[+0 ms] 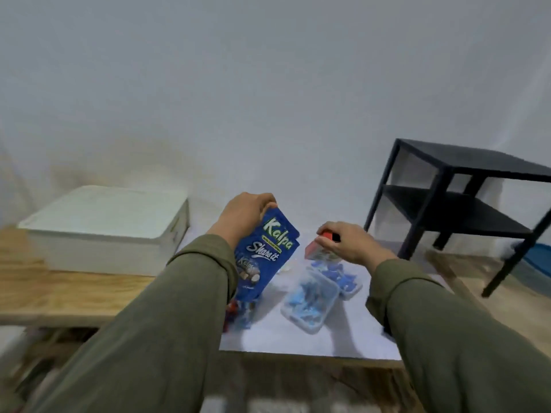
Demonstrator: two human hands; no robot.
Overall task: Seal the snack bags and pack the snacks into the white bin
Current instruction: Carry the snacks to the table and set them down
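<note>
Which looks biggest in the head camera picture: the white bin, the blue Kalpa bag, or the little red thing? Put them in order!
1. white bin, biggest, though it sits farther away.
2. blue Kalpa bag, gripped by the left hand.
3. red thing, pinched by the right hand, smallest.

A bare strip of the white-covered surface (298, 338) lies open along its near edge, in front of two clear plastic trays of blue clips (310, 299) that crowd its middle. To the left, a lidded white plastic bin (101, 225) takes up the far part of the light wooden bench (59, 287). A black metal two-tier side table (465, 204) walls off the right.
</note>
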